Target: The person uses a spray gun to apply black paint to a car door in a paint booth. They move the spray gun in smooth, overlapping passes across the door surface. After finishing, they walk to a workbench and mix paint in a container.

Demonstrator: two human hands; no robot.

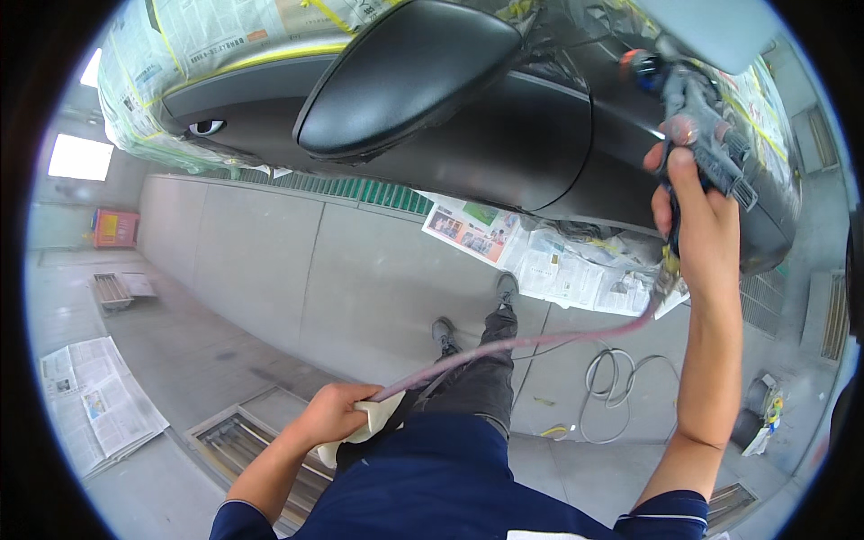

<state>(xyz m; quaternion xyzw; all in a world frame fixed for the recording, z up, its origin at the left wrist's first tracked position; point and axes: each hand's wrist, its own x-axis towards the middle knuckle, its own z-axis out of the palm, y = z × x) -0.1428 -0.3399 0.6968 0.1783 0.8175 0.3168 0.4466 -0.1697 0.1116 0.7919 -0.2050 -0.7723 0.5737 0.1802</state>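
My right hand is wrapped round the handle of a spray gun, raised at the right beside the dark car body. A pinkish air hose runs from the gun's base down across my legs to my left hand. That hand is closed round the hose near my waist, with a pale cloth bunched in it too. The black side mirror juts from the car toward me. Taped newspaper covers the car's windows.
Newspaper sheets lie on the floor under the car's edge. A coiled grey hose rests on the floor to the right. More newspaper and a floor grate are at the left. An orange box stands by the far wall.
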